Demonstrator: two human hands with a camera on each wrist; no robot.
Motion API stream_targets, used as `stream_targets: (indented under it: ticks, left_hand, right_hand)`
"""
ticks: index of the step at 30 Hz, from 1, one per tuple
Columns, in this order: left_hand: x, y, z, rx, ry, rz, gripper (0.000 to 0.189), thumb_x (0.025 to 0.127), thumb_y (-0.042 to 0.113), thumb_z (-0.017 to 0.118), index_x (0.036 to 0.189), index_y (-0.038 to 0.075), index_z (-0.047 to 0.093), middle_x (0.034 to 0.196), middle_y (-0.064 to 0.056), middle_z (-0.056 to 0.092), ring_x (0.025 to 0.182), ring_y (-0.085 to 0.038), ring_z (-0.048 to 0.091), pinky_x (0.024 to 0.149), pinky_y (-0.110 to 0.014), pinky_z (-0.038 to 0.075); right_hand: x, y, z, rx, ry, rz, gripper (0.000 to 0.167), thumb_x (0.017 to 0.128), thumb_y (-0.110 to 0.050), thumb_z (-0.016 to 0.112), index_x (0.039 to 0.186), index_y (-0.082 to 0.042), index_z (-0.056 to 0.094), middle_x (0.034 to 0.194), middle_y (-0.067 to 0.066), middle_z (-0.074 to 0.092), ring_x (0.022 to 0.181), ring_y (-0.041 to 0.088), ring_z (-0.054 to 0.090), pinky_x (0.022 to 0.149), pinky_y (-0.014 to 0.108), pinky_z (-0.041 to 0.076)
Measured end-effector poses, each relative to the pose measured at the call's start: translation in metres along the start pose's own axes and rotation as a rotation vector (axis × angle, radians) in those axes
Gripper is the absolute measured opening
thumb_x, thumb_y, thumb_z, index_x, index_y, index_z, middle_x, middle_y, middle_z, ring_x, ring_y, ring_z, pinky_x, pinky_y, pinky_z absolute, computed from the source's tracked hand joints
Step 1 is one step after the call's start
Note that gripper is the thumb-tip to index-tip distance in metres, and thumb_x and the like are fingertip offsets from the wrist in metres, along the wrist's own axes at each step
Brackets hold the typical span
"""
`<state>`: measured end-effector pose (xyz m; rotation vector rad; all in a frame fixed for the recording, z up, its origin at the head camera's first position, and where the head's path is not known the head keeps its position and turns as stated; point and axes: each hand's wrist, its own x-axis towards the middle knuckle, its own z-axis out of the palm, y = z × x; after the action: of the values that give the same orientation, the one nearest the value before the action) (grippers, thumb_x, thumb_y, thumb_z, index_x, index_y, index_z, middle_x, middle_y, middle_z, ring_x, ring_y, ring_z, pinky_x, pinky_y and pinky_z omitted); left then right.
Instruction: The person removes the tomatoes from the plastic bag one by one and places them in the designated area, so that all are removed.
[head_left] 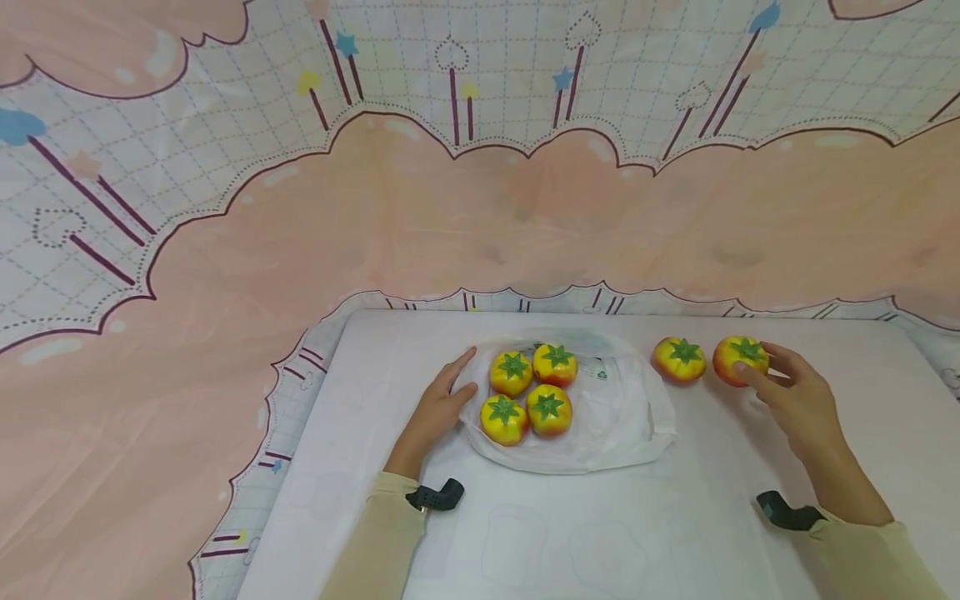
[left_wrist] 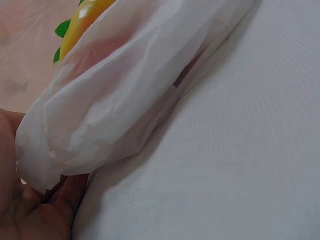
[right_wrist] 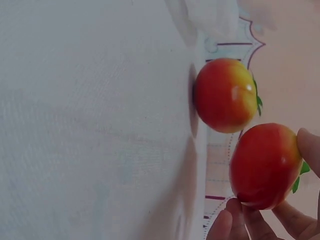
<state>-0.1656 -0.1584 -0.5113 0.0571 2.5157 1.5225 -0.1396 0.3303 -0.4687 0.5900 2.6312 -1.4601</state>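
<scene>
While support is given by the table [head_left: 540, 537], the bag [head_left: 611, 421] is spread near its middle, with four fruits [head_left: 551, 412] clustered on the bag's left half, perhaps as weights; whether they lie inside cannot be told. The bag's left rim is pinched by the left hand [head_left: 432, 414], apparently so that the thin film is steadied. By the right hand [head_left: 804, 408], one fruit [head_left: 729, 358] is gripped between thumb and fingers, clear of the table, presumably for a firm hold. Another fruit [head_left: 678, 362] is set just beside it.
</scene>
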Motion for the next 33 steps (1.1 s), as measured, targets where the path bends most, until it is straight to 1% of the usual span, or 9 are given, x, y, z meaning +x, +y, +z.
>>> stream_targets:
  ticks: [4, 7, 9, 11, 17, 20, 24, 27, 33]
  left_hand:
    - [0.000, 0.000, 0.000, 0.000, 0.005, -0.005, 0.058, 0.103, 0.027, 0.057, 0.155, 0.045, 0.038, 0.166, 0.003, 0.034, 0.157, -0.026, 0.024, 0.128, -0.054, 0.020]
    - [0.000, 0.000, 0.000, 0.004, 0.010, -0.010, 0.058, 0.103, 0.028, 0.057, 0.155, 0.046, 0.038, 0.167, 0.004, 0.033, 0.157, -0.026, 0.025, 0.127, -0.054, 0.022]
    - [0.000, 0.000, 0.000, 0.003, 0.013, -0.010, 0.058, 0.103, 0.028, 0.057, 0.155, 0.046, 0.038, 0.166, 0.004, 0.034, 0.157, -0.026, 0.025, 0.127, -0.053, 0.022]
    - [0.000, -0.001, 0.000, 0.000, 0.013, -0.011, 0.058, 0.103, 0.028, 0.057, 0.155, 0.046, 0.039, 0.166, 0.004, 0.034, 0.157, -0.026, 0.025, 0.127, -0.053, 0.022]
    - [0.001, -0.002, 0.000, -0.006, 0.010, -0.010, 0.058, 0.103, 0.028, 0.057, 0.155, 0.046, 0.038, 0.167, 0.004, 0.033, 0.157, -0.027, 0.024, 0.127, -0.054, 0.021]
    - [0.002, -0.002, 0.000, -0.004, 0.010, -0.010, 0.058, 0.103, 0.027, 0.057, 0.155, 0.045, 0.038, 0.167, 0.004, 0.032, 0.158, -0.027, 0.024, 0.127, -0.054, 0.021]
    - [0.001, -0.001, 0.000, -0.010, 0.009, -0.004, 0.058, 0.103, 0.027, 0.057, 0.155, 0.045, 0.039, 0.167, 0.004, 0.033, 0.158, -0.027, 0.024, 0.128, -0.054, 0.021]
    - [0.001, -0.001, 0.000, -0.011, 0.007, -0.005, 0.058, 0.103, 0.027, 0.057, 0.155, 0.045, 0.039, 0.166, 0.004, 0.033, 0.157, -0.026, 0.024, 0.128, -0.053, 0.021]
    - [0.001, 0.000, 0.000, -0.003, 0.007, -0.014, 0.057, 0.103, 0.029, 0.056, 0.154, 0.047, 0.038, 0.166, 0.005, 0.033, 0.158, -0.025, 0.024, 0.128, -0.054, 0.022]
  right_hand:
    - [0.003, 0.000, 0.001, -0.019, -0.016, 0.011, 0.091, 0.095, -0.061, 0.059, 0.163, -0.012, 0.023, 0.162, 0.029, 0.029, 0.138, 0.048, 0.041, 0.068, 0.010, 0.056]
    - [0.005, -0.001, 0.002, -0.051, -0.020, 0.019, 0.093, 0.095, -0.063, 0.058, 0.163, -0.012, 0.021, 0.164, 0.028, 0.028, 0.141, 0.050, 0.039, 0.088, 0.033, 0.062]
    - [0.006, -0.002, 0.004, -0.066, -0.019, 0.024, 0.094, 0.095, -0.064, 0.058, 0.164, -0.012, 0.020, 0.165, 0.027, 0.027, 0.142, 0.051, 0.039, 0.100, 0.050, 0.056]
    - [0.008, -0.003, 0.005, -0.073, -0.016, 0.027, 0.094, 0.095, -0.065, 0.057, 0.164, -0.012, 0.020, 0.165, 0.026, 0.026, 0.142, 0.051, 0.038, 0.105, 0.060, 0.047]
    - [0.012, -0.004, 0.005, -0.077, -0.018, 0.042, 0.093, 0.096, -0.063, 0.056, 0.164, -0.012, 0.019, 0.165, 0.026, 0.025, 0.142, 0.051, 0.039, 0.099, 0.053, 0.055]
    - [0.015, -0.003, 0.005, -0.071, -0.026, 0.059, 0.092, 0.097, -0.062, 0.056, 0.164, -0.013, 0.017, 0.166, 0.027, 0.023, 0.144, 0.051, 0.037, 0.101, 0.053, 0.054]
    - [0.018, -0.001, 0.004, -0.056, -0.043, 0.070, 0.090, 0.098, -0.059, 0.056, 0.164, -0.012, 0.016, 0.166, 0.028, 0.021, 0.144, 0.052, 0.037, 0.092, 0.039, 0.061]
    - [0.020, 0.002, 0.003, -0.050, -0.059, 0.064, 0.089, 0.099, -0.057, 0.056, 0.164, -0.011, 0.016, 0.166, 0.029, 0.021, 0.143, 0.052, 0.037, 0.074, 0.021, 0.061]
    - [0.023, 0.006, 0.003, -0.041, -0.100, 0.022, 0.090, 0.100, -0.057, 0.054, 0.164, -0.008, 0.013, 0.165, 0.031, 0.019, 0.143, 0.055, 0.034, 0.067, 0.014, 0.057]
